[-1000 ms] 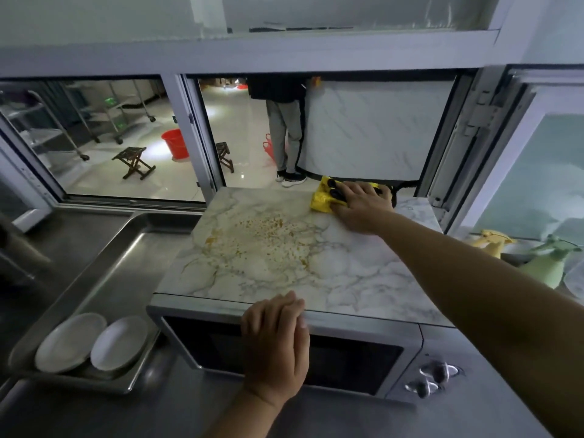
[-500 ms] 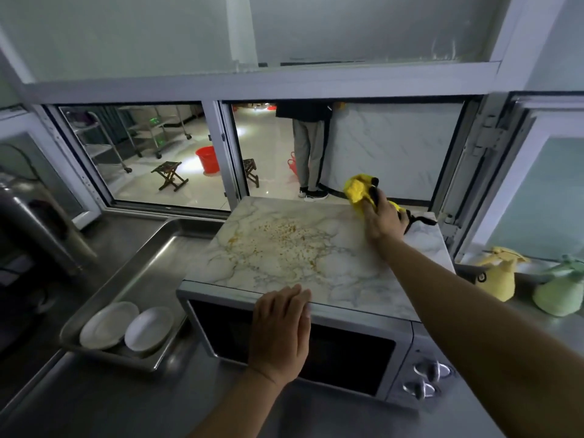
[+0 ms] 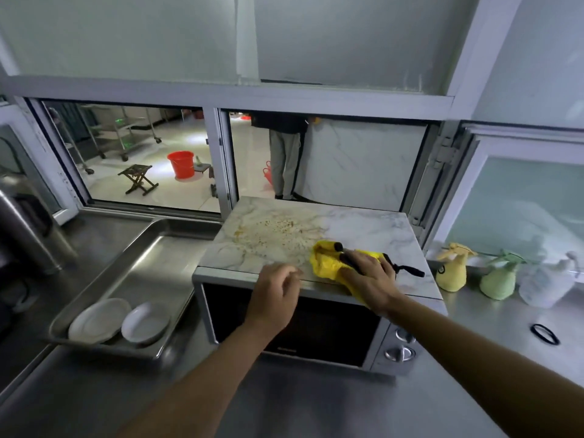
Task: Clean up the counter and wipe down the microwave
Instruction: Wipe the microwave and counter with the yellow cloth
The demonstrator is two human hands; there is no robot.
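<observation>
A silver microwave (image 3: 303, 330) stands on the steel counter (image 3: 316, 406), topped by a marble-patterned slab (image 3: 363, 229) with a yellow-brown crumb stain (image 3: 278, 232) on its left half. My right hand (image 3: 368, 279) presses a yellow cloth with black trim (image 3: 325, 260) onto the slab near its front edge, just right of the stain. My left hand (image 3: 275, 298) hovers at the slab's front edge, fingers loosely curled, holding nothing.
A steel tray (image 3: 148, 257) left of the microwave holds two white plates (image 3: 99, 320). A steel container (image 3: 28, 229) stands at far left. Yellow and green spray bottles (image 3: 452, 273) and a white bag stand right. A black band (image 3: 545, 334) lies on the counter. A person stands beyond the window.
My right hand brought the yellow cloth from the slab's back edge, lifted it, then set it down near the front. My left hand lifted off the front edge.
</observation>
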